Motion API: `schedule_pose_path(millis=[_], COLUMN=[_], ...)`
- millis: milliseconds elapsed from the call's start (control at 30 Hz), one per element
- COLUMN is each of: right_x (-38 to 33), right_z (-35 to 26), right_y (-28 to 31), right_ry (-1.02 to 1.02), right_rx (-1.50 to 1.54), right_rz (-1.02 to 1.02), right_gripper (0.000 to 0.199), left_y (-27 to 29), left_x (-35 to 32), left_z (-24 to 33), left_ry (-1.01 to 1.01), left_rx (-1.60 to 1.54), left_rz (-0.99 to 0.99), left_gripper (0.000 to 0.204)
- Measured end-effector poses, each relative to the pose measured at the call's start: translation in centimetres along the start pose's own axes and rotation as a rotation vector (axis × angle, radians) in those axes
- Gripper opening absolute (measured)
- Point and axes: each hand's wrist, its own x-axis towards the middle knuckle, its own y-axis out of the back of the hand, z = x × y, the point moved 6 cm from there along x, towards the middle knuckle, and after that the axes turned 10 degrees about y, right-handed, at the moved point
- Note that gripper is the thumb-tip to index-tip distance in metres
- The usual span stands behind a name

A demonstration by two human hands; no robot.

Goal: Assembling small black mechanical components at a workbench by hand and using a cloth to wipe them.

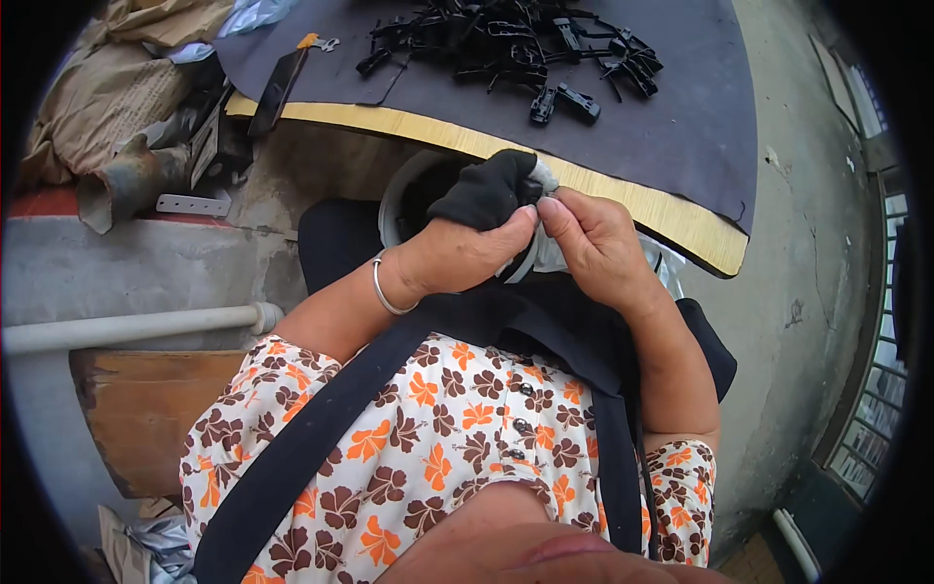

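Just in front of the table's near edge, my two hands meet. Black cloth (477,193) covers the fingers of my left hand (462,253), with a pale grey worn patch (543,176) at its tip. The left thumb presses toward the covered fingers, and a small dark piece seems to sit between them, too hidden to name. My right hand (598,243) has its thumb and index finger pinched together against the left fingertips. What it pinches, if anything, is too small to make out. Beyond the hands, a heap of black plastic clips (516,54) lies on the table.
The table has a dark grey cover (681,146) and a bare wooden edge (671,212). A blade-like tool (280,88) with an orange end lies at its left. Below the hands stands a grey-rimmed bucket (391,209). Brown paper (117,97) and a rusty pipe (131,180) are at left.
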Motion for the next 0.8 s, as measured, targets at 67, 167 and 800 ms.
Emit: schedule_pose_path(millis=[67, 167, 800], right_x=[0.2, 0.5, 4.3], right_z=[0.2, 0.4, -2.2], right_y=[-0.4, -1.3, 3.9], right_ry=[-0.036, -0.015, 0.325], right_rx=[-0.027, -0.007, -0.567], right_rz=[-0.03, 0.037, 0.325], right_gripper=[0.03, 0.029, 0.033], left_y=[0.0, 0.5, 3.4], left_x=[-1.0, -1.6, 1.2], left_z=[0.4, 1.7, -4.0], left_ry=[-0.023, -0.339, 0.486], left_rx=[0.109, 0.321, -0.756], left_rz=[0.009, 0.138, -0.05], left_gripper=[0.022, 0.019, 0.026])
